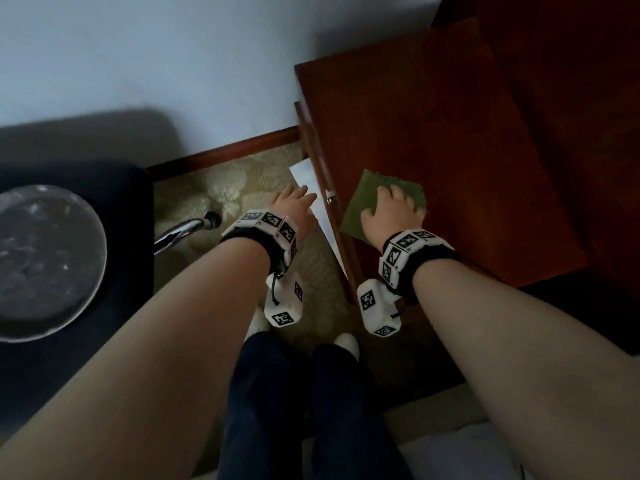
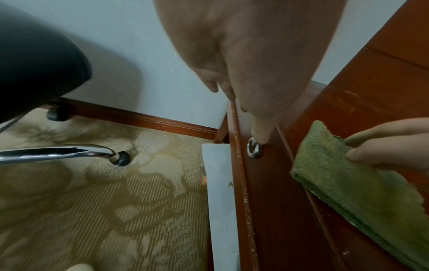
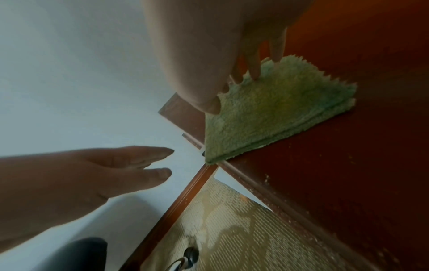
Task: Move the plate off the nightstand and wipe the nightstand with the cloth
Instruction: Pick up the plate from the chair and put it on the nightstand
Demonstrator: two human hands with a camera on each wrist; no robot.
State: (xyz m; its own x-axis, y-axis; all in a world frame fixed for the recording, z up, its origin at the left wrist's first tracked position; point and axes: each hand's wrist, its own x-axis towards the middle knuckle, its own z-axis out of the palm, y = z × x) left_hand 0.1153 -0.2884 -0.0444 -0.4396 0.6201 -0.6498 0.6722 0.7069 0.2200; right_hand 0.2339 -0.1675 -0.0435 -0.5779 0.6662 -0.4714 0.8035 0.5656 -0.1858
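Note:
The grey plate (image 1: 45, 261) lies on a dark chair seat at the far left, off the nightstand. The red-brown nightstand (image 1: 450, 140) fills the right side. A folded green cloth (image 1: 360, 206) lies flat at its front left corner. My right hand (image 1: 393, 199) presses on it with spread, fairly straight fingers, as the right wrist view shows on the cloth (image 3: 278, 110). My left hand (image 1: 299, 197) hovers empty with straight fingers beside the nightstand's front. In the left wrist view its fingertips (image 2: 261, 132) point at a metal ring pull (image 2: 253, 150).
A chrome chair leg (image 1: 180, 230) with a black foot stands on the patterned carpet (image 1: 225, 188). A white sheet (image 1: 311, 192) lies along the nightstand's base. Pale crumbs dot the nightstand's front edge (image 3: 290, 210). My legs and white slippers are below. A pale wall is behind.

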